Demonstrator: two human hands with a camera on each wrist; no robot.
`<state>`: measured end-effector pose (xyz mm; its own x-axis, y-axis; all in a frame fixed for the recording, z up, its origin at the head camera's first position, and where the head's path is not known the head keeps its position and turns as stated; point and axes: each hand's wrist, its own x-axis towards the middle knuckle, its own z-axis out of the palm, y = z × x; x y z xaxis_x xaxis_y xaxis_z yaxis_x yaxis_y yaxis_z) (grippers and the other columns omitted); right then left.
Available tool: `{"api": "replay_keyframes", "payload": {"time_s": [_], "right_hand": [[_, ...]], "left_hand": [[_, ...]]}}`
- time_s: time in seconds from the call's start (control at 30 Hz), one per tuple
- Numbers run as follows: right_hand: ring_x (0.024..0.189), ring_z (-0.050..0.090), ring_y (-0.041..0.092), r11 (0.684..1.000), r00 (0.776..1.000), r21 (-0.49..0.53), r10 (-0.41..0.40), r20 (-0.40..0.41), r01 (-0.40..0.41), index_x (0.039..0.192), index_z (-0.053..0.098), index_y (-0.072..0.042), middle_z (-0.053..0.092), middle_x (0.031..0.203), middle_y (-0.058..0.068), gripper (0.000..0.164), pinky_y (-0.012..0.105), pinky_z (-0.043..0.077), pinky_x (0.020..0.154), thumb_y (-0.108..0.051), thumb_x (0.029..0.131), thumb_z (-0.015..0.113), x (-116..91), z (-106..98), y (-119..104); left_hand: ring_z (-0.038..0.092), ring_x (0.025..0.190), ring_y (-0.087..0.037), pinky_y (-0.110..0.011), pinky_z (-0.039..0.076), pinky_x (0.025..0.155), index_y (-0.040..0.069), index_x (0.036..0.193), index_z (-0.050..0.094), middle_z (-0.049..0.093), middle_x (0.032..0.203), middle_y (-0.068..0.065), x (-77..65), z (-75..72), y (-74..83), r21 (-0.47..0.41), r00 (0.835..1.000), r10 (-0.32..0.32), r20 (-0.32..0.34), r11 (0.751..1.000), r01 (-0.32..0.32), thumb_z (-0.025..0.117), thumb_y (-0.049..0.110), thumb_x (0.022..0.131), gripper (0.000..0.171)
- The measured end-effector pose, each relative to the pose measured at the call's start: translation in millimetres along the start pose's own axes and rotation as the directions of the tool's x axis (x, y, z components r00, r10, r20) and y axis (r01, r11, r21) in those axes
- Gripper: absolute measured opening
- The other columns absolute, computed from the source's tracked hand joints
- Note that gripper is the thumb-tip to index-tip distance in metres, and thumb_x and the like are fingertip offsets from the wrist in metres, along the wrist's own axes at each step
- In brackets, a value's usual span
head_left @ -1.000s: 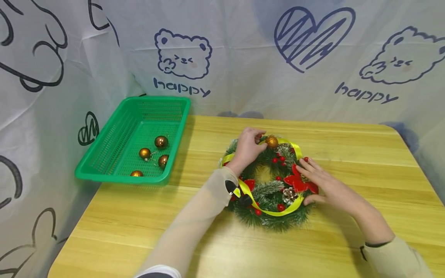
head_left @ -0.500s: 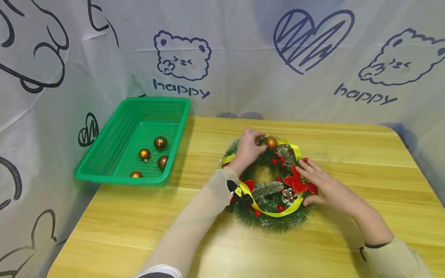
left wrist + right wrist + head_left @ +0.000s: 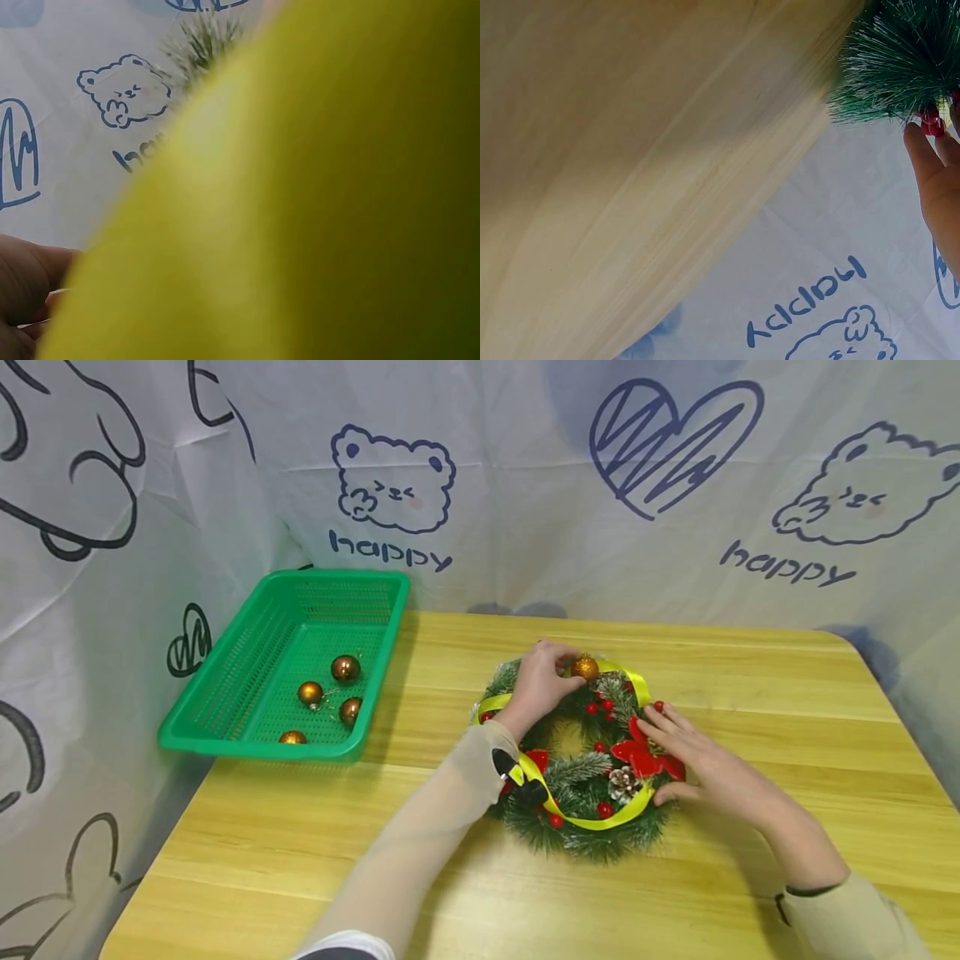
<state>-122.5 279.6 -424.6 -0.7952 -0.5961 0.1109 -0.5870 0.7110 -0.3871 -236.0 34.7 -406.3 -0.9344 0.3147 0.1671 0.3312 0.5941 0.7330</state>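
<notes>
A green wreath (image 3: 596, 839) with red berries, a pine cone and red flowers lies on the table, a yellow ribbon (image 3: 555, 802) draped round it. At its far side my left hand (image 3: 542, 685) holds a textured gold bauble (image 3: 585, 668) by its left edge, thumb and fingers curled; the fingertips are partly hidden. My right hand (image 3: 708, 768) rests on the wreath's right side beside a red flower (image 3: 647, 756), fingers fairly straight. The right wrist view shows fingertips by red berries (image 3: 932, 121). In the left wrist view, blurred yellow ribbon (image 3: 247, 225) covers most of the picture.
A green plastic basket (image 3: 262, 745) stands on the left of the wooden table (image 3: 787, 693), with several brown and gold baubles (image 3: 346, 668) in it. White cloth (image 3: 517, 485) printed with bears and hearts hangs behind and at the left.
My left thumb and fingers have shifted very slightly to the right against the gold bauble. The right hand, wreath and basket stay put.
</notes>
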Motion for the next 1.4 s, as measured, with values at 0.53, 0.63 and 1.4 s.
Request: {"api": "replay_keyframes", "payload": {"time_s": [0.53,0.63,1.4], "right_hand": [[0.139,0.009,0.032,1.000,1.000,0.008,0.024,0.009,-0.024,0.145,0.025,-0.018,0.013,0.153,0.008,0.094,0.063,0.034,0.095,-0.044,0.068,0.072,1,-1,0],[0.139,0.010,0.033,1.000,1.000,0.001,0.028,0.007,-0.028,0.145,0.026,-0.018,0.014,0.153,0.007,0.094,0.062,0.034,0.096,-0.044,0.068,0.072,1,-1,1],[0.140,0.007,0.031,1.000,1.000,0.010,0.012,0.015,-0.012,0.145,0.025,-0.017,0.014,0.152,0.009,0.093,0.064,0.034,0.095,-0.047,0.069,0.068,1,-1,2]], "left_hand": [[0.054,0.084,-0.014,-0.020,0.048,0.070,0.009,0.109,0.064,0.058,0.101,-0.005,1.3,0.6,1.0,-0.013,1.000,0.004,0.001,1.000,-0.004,0.070,0.016,0.080,0.030],[0.055,0.087,-0.014,-0.021,0.049,0.073,0.009,0.109,0.064,0.058,0.102,-0.005,1.2,-0.8,2.0,-0.023,1.000,-0.006,0.009,1.000,0.006,0.070,0.016,0.081,0.029],[0.058,0.089,-0.014,-0.019,0.050,0.075,0.010,0.108,0.064,0.059,0.104,-0.004,-5.4,-22.1,11.3,-0.203,0.999,-0.045,-0.022,0.978,0.040,0.070,0.019,0.080,0.030]]}}
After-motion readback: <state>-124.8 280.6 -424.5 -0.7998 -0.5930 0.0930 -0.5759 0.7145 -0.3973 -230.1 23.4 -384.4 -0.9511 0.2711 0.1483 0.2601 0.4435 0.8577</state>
